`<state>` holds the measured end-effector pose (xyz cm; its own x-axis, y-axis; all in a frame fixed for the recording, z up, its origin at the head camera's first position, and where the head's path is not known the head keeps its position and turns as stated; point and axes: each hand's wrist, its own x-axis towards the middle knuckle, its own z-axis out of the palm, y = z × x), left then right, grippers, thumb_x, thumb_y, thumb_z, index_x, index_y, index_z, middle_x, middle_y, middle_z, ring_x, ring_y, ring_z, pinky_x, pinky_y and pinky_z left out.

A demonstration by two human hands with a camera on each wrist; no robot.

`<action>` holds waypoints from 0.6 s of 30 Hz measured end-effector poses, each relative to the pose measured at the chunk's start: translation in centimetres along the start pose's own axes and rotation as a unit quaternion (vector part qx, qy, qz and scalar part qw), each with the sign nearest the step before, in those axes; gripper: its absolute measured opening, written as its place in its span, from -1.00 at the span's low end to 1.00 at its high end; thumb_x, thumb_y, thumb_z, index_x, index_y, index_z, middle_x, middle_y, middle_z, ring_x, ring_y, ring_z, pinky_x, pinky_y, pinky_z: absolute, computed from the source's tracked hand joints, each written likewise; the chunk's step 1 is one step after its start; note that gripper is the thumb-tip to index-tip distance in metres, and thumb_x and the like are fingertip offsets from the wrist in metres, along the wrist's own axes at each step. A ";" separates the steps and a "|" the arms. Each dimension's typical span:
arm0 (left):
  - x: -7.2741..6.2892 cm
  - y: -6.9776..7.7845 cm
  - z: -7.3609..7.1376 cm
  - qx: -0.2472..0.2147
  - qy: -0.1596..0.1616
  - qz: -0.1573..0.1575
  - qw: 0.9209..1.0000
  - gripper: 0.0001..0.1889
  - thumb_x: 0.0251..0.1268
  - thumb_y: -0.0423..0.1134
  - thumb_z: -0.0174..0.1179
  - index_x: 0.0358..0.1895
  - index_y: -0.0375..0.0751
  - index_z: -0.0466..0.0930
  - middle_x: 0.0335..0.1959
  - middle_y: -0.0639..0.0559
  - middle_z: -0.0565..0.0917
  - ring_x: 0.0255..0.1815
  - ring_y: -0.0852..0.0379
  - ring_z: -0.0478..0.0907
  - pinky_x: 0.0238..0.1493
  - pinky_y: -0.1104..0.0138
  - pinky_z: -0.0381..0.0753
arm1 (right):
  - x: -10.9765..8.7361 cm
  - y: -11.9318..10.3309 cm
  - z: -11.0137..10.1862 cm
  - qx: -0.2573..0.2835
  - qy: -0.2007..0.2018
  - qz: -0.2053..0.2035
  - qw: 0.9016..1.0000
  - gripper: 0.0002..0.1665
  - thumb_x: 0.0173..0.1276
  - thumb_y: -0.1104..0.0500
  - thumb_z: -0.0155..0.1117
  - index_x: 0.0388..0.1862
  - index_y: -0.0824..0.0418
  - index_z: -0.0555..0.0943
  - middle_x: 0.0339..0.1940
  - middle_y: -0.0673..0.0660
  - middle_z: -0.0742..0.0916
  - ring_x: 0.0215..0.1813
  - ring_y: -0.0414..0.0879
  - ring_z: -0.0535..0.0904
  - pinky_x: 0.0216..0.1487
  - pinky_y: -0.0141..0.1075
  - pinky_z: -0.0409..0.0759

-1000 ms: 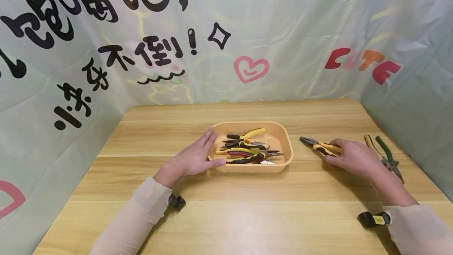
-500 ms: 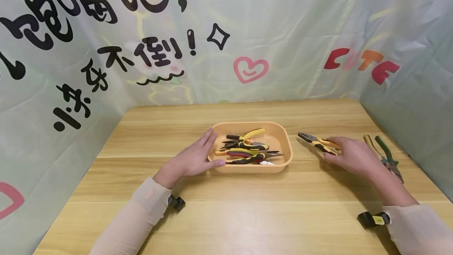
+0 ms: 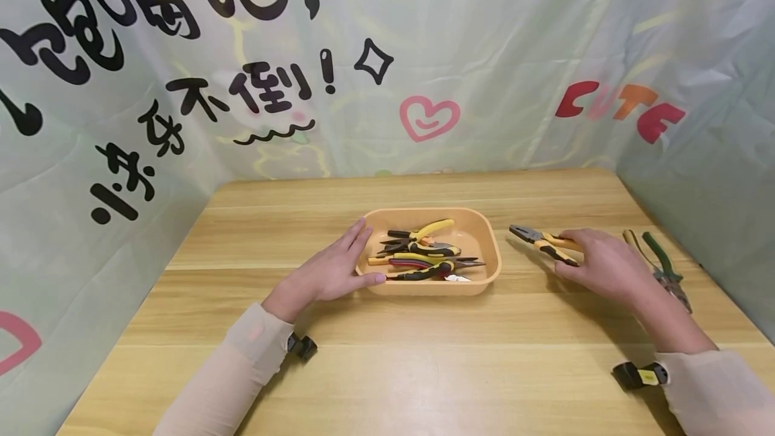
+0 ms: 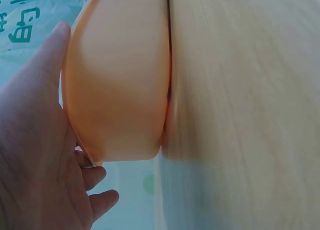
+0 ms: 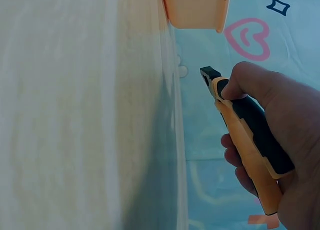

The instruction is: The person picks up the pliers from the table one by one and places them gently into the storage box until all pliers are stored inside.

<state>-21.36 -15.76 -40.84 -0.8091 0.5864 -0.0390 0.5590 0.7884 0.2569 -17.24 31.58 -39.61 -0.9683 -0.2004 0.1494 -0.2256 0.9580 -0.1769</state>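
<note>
My right hand point(image 3: 605, 264) grips a pair of combination pliers point(image 3: 549, 246) with yellow and black handles. Their dark jaws point left toward an orange plastic bin point(image 3: 478, 234). In the right wrist view, my thumb lies along the black grip of the pliers point(image 5: 252, 135), while curled fingers wrap the yellow side; they look raised off the table. My left hand point(image 3: 323, 268) rests on the bin's left end, thumb at the near rim and fingers stretched along the left rim. Several pliers point(image 3: 424, 251) with yellow, black and red handles lie inside the bin.
A cutting tool with green and yellow handles point(image 3: 666, 274) lies on the wooden table point(image 3: 412, 355) behind my right hand, partly hidden by the wrist. A printed cloth point(image 3: 484, 52) encloses the table at the back and sides.
The combination pliers have risen slightly and shifted a little left and away in my right hand, mostly in the first half second. My left hand and the bin stay put.
</note>
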 end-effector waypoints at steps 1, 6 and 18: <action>0.0 0.0 0.0 0.000 0.000 0.001 1.000 0.13 0.21 0.60 -0.32 0.59 -0.19 -0.29 0.60 -0.07 -0.36 0.57 -0.01 -0.25 0.45 0.08 0.08 | 0.0 0.0 0.0 0.000 0.000 0.000 1.000 -0.23 0.21 -0.14 0.39 0.25 0.32 0.50 0.12 0.45 0.61 0.07 0.41 0.53 -0.06 0.26 0.47; 0.0 0.0 0.0 -0.001 -0.002 0.002 1.000 0.13 0.21 0.60 -0.32 0.59 -0.21 -0.27 0.60 -0.08 -0.36 0.57 -0.02 -0.25 0.45 0.08 0.08 | -0.1 -0.2 -0.1 0.000 0.001 -0.001 1.000 -0.24 0.21 -0.15 0.39 0.25 0.30 0.50 0.11 0.43 0.62 0.10 0.40 0.51 -0.05 0.28 0.45; 0.1 -0.1 0.0 -0.002 -0.001 -0.001 1.000 0.11 0.23 0.58 -0.27 0.59 -0.18 -0.27 0.60 -0.08 -0.35 0.57 -0.02 -0.23 0.45 0.08 0.09 | -0.1 -0.3 -0.2 -0.006 0.022 -0.016 1.000 -0.27 0.19 -0.11 0.40 0.24 0.27 0.53 0.09 0.41 0.64 0.09 0.39 0.52 -0.06 0.28 0.45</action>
<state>-21.42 -15.76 -40.90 -0.8100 0.5851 -0.0408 0.5568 0.7890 0.2598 -17.08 31.36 -39.34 -0.9552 -0.2212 0.1968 -0.2540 0.9538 -0.1606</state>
